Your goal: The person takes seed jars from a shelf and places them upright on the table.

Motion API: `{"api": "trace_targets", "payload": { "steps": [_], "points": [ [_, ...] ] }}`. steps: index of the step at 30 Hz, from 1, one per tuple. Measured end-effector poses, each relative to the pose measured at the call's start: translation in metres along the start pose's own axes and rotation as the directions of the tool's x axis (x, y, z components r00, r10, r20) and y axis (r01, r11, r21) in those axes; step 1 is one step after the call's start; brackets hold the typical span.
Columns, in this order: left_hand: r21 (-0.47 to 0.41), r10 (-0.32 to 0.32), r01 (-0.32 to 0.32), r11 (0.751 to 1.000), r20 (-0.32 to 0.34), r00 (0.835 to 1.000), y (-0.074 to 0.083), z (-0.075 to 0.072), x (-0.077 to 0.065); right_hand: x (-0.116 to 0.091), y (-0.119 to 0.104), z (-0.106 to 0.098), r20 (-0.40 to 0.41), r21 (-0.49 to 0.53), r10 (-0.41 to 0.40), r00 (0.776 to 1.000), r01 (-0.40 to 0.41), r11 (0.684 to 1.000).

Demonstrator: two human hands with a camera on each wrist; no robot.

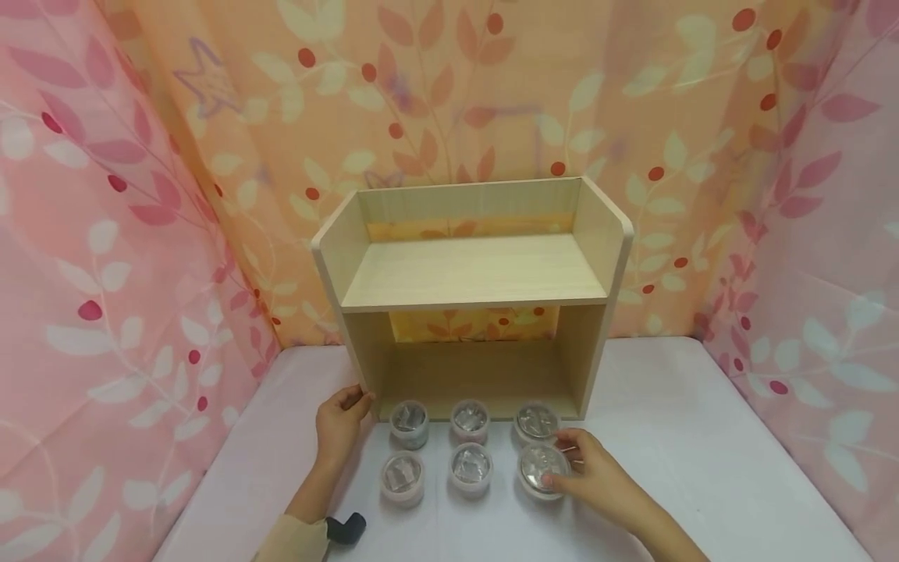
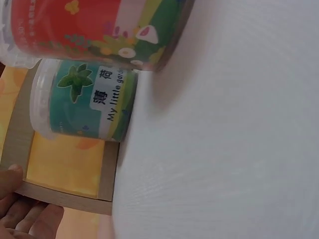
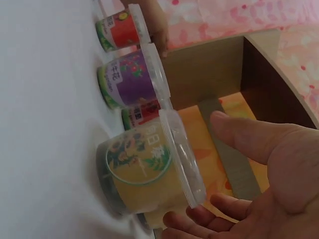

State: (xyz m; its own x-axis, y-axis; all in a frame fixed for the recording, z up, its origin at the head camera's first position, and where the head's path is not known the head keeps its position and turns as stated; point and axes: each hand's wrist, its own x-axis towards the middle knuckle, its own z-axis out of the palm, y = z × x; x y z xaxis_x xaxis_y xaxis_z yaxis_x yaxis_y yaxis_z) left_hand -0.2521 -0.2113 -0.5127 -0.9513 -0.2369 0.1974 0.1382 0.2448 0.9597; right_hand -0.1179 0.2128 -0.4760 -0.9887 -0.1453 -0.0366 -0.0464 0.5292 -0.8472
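At the shelf's lower left edge, my left hand [image 1: 340, 425] holds the side panel of the wooden shelf [image 2: 65, 194], thumb on one face and fingers on the other. My right hand [image 1: 593, 480] is at the front right cup [image 1: 542, 471], thumb over the lid and fingers by its right side. In the right wrist view, thumb and fingers are spread around the clear lid [image 3: 182, 157] of this yellowish cup. Behind it stands the back right cup [image 1: 537, 422]. Nearest the left hand is a teal cup [image 2: 79, 102] with a mint leaf picture.
Other lidded cups stand in two rows before the shelf: a front left cup [image 1: 403, 478], a purple front middle cup [image 3: 132, 79] and a back middle cup [image 1: 470, 421]. A black object [image 1: 346, 529] is by the left sleeve. Patterned curtains [image 1: 449, 94] surround the white table [image 1: 674, 437].
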Motion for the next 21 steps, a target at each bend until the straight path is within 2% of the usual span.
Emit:
{"api": "trace_targets", "payload": {
  "steps": [4, 9, 13, 17, 21],
  "points": [
    [0.023, 0.000, -0.001, 1.000, 0.031, 1.000, 0.002, -0.003, 0.002, 0.002, 0.002, -0.011, -0.001, 0.015, -0.083, 0.997, 0.083, 0.996],
    [0.076, -0.006, 0.002, 0.997, 0.044, 0.999, 0.008, -0.014, 0.004, 0.006, 0.009, -0.015, -0.016, -0.008, -0.194, 0.981, 0.194, 0.981],
    [0.065, -0.008, 0.003, 0.998, 0.077, 0.997, 0.012, -0.019, 0.004, 0.009, 0.016, -0.018, -0.089, -0.122, -0.262, 0.961, 0.250, 0.960],
    [0.065, -0.013, 0.008, 0.998, 0.088, 0.996, 0.016, -0.025, -0.001, 0.012, 0.023, -0.021, -0.147, -0.298, -0.352, 0.924, 0.298, 0.907],
    [0.140, 0.003, -0.017, 0.990, 0.100, 0.995, 0.019, -0.033, -0.008, 0.013, 0.030, -0.025, -0.174, -0.423, -0.394, 0.903, 0.292, 0.858]
  ]
}}
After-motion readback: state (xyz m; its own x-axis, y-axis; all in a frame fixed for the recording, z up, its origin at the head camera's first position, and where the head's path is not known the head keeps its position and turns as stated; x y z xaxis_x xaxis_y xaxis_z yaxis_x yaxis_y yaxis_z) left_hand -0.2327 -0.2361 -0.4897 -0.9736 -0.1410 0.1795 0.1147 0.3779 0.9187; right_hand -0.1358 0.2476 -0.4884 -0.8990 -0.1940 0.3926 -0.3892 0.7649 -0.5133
